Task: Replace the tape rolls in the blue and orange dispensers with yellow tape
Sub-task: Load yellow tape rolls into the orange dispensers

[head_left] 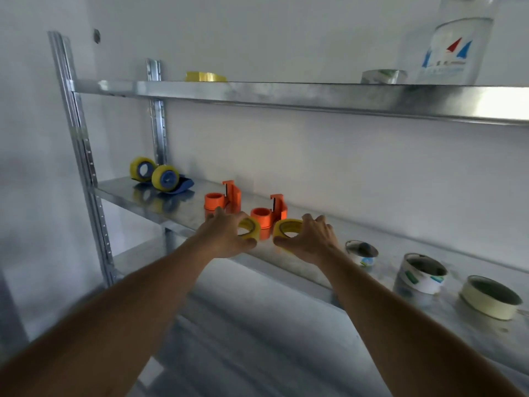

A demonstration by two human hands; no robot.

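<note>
At left of centre the two blue plastic dispensers (pixel 160 177) already carry yellow rolls, while mid-frame my left hand (pixel 226 237) and right hand (pixel 310 239) each clutch a yellow tape roll (pixel 249 228) before the two bare orange plastic dispensers (pixel 221 202). Tilted, a roll may jam on its hub. The open tins (pixel 420 275) at lower right look dark inside; contents unclear.

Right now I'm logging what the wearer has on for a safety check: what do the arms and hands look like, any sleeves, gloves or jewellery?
Both arms are bare along all that shows, with no sleeve in view. The left hand and the right hand wear no gloves, and no watch, ring or wristband is visible.
</note>
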